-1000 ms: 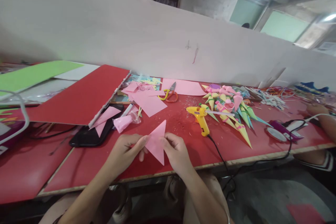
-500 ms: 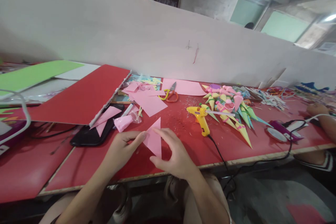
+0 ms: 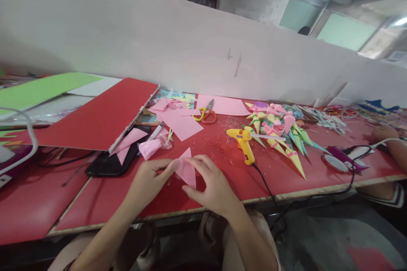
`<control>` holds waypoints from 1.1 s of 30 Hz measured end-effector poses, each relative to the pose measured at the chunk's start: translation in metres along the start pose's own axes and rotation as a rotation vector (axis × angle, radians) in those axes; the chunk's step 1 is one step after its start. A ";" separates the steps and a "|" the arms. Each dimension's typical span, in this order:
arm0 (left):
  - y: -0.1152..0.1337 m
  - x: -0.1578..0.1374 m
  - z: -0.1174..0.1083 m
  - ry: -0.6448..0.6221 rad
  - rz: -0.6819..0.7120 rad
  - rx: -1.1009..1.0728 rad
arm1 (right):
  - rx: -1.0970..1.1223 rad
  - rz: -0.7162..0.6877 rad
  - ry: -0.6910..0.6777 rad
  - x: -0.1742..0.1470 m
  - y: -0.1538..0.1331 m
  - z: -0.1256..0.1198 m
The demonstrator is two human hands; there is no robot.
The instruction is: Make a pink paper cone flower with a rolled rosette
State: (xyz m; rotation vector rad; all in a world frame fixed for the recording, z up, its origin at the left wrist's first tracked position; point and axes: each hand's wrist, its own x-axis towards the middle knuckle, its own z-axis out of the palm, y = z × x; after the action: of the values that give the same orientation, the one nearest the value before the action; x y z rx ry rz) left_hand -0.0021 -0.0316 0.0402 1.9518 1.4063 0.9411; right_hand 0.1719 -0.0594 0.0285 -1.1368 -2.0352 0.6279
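The pink triangular paper piece [image 3: 187, 174] is held between the person's two hands, above the near part of the red-topped desk [image 3: 270, 184]. Left hand [image 3: 148, 182]: thumb and forefinger pinch the paper at its left side. Right hand [image 3: 213, 188]: fingertips lie at the paper's upper part; thumb spread well apart from them, lower down. The yellow plastic glue gun [image 3: 244, 146] lies to the right, clear of both hands.

Handling (judged): very light, thin, bends readily; a hard squeeze would probably crease it. Best hold: light pinch at an edge or corner.

Hard to make out: the paper's back is hidden, so any fold there cannot be told; the left hand's other fingers are mostly out of sight. Another person's arm [image 3: 392, 152] is cut off at the right border.
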 end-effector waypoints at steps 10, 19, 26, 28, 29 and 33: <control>-0.001 0.002 0.000 -0.036 0.041 0.018 | 0.054 -0.029 0.099 0.000 0.003 0.003; 0.005 0.000 0.001 -0.187 0.065 -0.058 | 0.312 -0.014 0.233 0.004 0.005 0.002; 0.008 -0.002 0.003 -0.280 0.080 -0.077 | 0.403 0.088 0.286 0.005 0.002 0.006; 0.008 -0.001 0.005 -0.295 0.080 -0.064 | 0.413 0.157 0.299 0.005 0.002 0.007; 0.007 -0.001 0.006 -0.293 0.078 -0.052 | 0.423 0.190 0.301 0.005 0.002 0.008; 0.005 -0.001 0.008 -0.304 0.058 -0.053 | 0.468 0.252 0.313 0.004 0.004 0.011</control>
State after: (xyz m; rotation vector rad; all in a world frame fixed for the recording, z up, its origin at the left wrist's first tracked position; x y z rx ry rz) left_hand 0.0070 -0.0344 0.0391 2.0058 1.1474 0.6642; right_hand 0.1633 -0.0545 0.0203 -1.1275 -1.3967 0.9286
